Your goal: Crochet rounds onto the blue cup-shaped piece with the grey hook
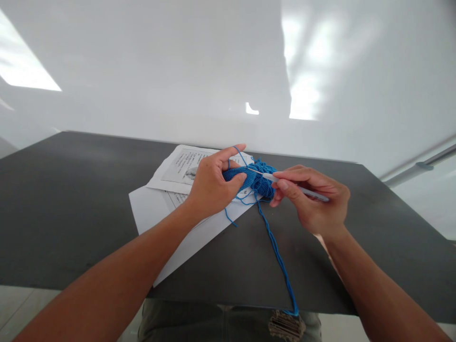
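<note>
Over papers (147, 209) on the desk (71, 213), the left hand (213, 183) pinches the blue crochet piece (250, 177), index finger raised seemingly to tension yarn (242, 154), while the right hand (318, 199) grips a hook (270, 177).

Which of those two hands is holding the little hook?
The right hand: it grips the pale-handled hook. The left hand instead holds the blue crocheted piece, with blue yarn running over its index finger.
</note>
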`<control>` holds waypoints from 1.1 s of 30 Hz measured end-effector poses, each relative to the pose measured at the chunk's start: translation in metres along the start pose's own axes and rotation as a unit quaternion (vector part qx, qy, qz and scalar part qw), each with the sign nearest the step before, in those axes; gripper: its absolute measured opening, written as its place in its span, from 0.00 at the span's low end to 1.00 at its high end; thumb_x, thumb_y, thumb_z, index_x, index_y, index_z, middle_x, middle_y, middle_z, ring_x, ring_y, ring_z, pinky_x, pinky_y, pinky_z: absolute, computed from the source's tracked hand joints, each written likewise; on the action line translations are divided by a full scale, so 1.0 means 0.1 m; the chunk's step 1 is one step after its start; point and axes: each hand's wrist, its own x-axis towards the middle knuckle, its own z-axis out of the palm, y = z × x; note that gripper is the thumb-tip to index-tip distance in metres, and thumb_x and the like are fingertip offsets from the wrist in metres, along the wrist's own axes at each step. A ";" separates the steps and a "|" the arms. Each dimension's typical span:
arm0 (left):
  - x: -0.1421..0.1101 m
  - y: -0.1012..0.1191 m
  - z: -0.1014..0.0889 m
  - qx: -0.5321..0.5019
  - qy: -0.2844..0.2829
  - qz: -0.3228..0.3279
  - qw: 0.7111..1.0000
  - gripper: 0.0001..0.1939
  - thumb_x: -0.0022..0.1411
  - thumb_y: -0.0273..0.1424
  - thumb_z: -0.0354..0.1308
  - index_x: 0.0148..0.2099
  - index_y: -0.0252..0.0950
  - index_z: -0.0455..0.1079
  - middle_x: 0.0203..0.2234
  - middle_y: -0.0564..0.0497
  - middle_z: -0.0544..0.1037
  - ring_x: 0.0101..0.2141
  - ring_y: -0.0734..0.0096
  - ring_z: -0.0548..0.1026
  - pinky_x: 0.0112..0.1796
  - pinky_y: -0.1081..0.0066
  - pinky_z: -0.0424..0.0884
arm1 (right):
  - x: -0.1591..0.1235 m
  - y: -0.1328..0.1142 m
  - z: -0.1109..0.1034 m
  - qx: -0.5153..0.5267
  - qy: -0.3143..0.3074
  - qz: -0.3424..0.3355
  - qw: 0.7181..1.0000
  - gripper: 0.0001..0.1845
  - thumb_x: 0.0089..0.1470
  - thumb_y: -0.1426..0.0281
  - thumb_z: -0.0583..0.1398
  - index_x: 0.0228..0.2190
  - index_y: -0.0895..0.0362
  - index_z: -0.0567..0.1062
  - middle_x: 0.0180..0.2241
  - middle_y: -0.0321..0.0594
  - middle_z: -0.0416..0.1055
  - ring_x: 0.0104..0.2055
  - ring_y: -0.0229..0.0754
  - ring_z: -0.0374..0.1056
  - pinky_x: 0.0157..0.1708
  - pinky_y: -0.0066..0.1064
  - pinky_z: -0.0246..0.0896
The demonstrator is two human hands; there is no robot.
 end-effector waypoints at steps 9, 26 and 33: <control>0.00 -0.11 0.04 0.112 0.020 0.086 0.990 0.31 0.59 0.23 0.63 0.65 0.32 0.75 0.32 0.51 0.86 0.33 0.66 0.80 0.44 0.65 0.76 | 0.00 0.00 0.02 -0.020 0.004 0.012 1.000 0.04 0.60 0.74 0.69 0.38 0.55 0.86 0.27 0.36 0.77 0.22 0.36 0.76 0.23 0.28 0.74; -0.04 -0.06 0.09 -0.053 -0.009 0.023 0.998 0.29 0.59 0.26 0.66 0.63 0.33 0.77 0.31 0.51 0.85 0.26 0.72 0.75 0.30 0.71 0.70 | -0.12 0.16 0.27 -0.039 0.025 -0.021 0.999 0.07 0.63 0.74 0.66 0.43 0.53 0.83 0.37 0.36 0.78 0.29 0.33 0.77 0.30 0.24 0.78; -0.01 -0.07 0.13 -0.223 0.015 -0.057 0.973 0.30 0.54 0.29 0.72 0.60 0.28 0.77 0.30 0.50 0.85 0.28 0.73 0.77 0.32 0.72 0.72 | -0.12 0.13 0.29 -0.017 0.036 -0.038 0.999 0.08 0.65 0.76 0.64 0.43 0.54 0.82 0.35 0.35 0.77 0.27 0.33 0.77 0.29 0.27 0.77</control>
